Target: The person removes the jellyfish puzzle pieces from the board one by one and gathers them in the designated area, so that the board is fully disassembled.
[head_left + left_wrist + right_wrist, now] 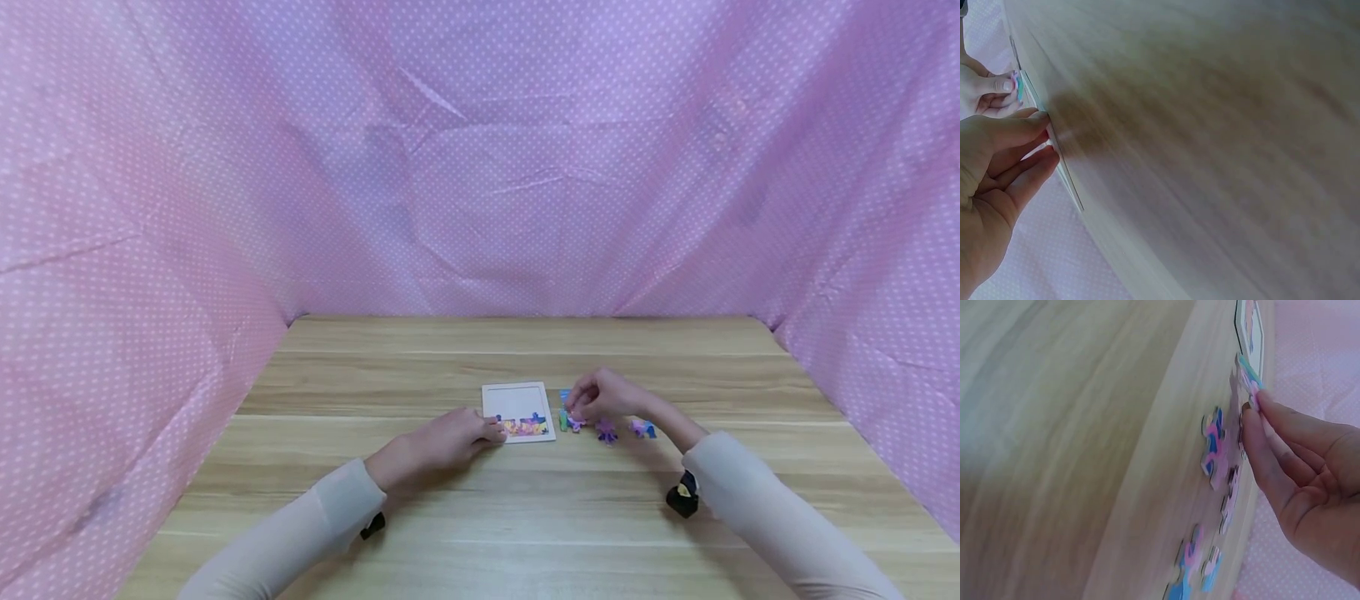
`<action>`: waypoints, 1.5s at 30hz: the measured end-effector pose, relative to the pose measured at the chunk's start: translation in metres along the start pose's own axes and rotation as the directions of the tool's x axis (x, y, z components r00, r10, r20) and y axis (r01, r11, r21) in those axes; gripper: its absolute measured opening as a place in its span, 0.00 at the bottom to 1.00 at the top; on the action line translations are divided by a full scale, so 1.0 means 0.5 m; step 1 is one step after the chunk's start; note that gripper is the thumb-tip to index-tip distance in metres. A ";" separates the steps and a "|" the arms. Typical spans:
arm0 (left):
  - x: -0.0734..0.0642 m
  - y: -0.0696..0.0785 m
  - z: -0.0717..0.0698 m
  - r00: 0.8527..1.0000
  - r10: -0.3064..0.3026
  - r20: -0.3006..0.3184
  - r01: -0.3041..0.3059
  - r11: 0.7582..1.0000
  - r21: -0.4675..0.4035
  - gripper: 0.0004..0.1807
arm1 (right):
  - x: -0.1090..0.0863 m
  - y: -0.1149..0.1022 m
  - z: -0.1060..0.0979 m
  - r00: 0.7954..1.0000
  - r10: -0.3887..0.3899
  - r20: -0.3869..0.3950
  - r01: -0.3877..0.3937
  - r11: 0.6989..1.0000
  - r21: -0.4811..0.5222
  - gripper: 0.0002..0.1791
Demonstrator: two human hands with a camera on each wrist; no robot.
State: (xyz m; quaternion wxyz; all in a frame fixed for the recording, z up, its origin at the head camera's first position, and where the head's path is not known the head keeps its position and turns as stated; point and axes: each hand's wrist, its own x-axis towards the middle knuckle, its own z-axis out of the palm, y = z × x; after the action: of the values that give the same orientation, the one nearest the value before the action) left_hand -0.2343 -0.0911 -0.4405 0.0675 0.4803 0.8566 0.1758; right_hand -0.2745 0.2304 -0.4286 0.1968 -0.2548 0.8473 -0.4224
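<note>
A white square puzzle tray (513,401) lies flat on the wooden table, with colourful joined pieces (525,427) along its near side. My left hand (457,437) holds the tray's near left corner, thumb and fingertips at its edge (1066,169). To the right of the tray, my right hand (606,393) pinches a puzzle piece (1250,381) between thumb and finger. That piece is pink with a blue-green edge, tilted up above the table in the right wrist view. Loose pieces lie below and beside this hand, among them a purple one (607,431).
Another loose piece (642,428), pink and blue, lies farther right, near the right forearm. A green and blue piece (563,419) is close beside the tray. The wooden table (420,358) ends at a pink dotted cloth (480,208) behind and at both sides.
</note>
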 end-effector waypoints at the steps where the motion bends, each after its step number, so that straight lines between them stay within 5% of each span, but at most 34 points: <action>1: 0.001 0.000 -0.001 1.000 0.001 0.000 -0.001 1.000 0.003 0.13 | -0.002 0.000 -0.001 1.000 -0.002 0.006 0.002 1.000 0.006 0.07; 17: 0.003 -0.001 0.009 0.999 0.046 -0.028 -0.045 0.998 0.035 0.09 | -0.008 0.004 0.010 0.998 -0.056 -0.017 0.053 0.988 -0.144 0.05; 27: 0.002 0.007 -0.004 1.000 -0.018 -0.003 0.018 0.999 -0.041 0.11 | -0.009 -0.007 0.005 0.999 -0.001 -0.041 -0.004 0.991 -0.133 0.03; 36: 0.011 0.009 -0.008 0.999 0.040 -0.017 -0.040 0.999 -0.028 0.12 | 0.016 -0.025 0.034 0.992 -0.117 -0.040 0.108 0.976 -0.188 0.05; 45: 0.017 0.009 -0.008 1.000 0.013 -0.019 -0.012 0.999 0.046 0.15 | 0.051 -0.045 0.059 0.987 -0.160 -0.009 0.157 0.975 -0.158 0.08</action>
State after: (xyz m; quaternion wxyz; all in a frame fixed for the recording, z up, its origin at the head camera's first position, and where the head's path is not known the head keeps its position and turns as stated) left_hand -0.2363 -0.0826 -0.4349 0.0472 0.4855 0.8580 0.1613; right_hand -0.2724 0.1853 -0.4298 0.1327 -0.3318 0.8570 -0.3713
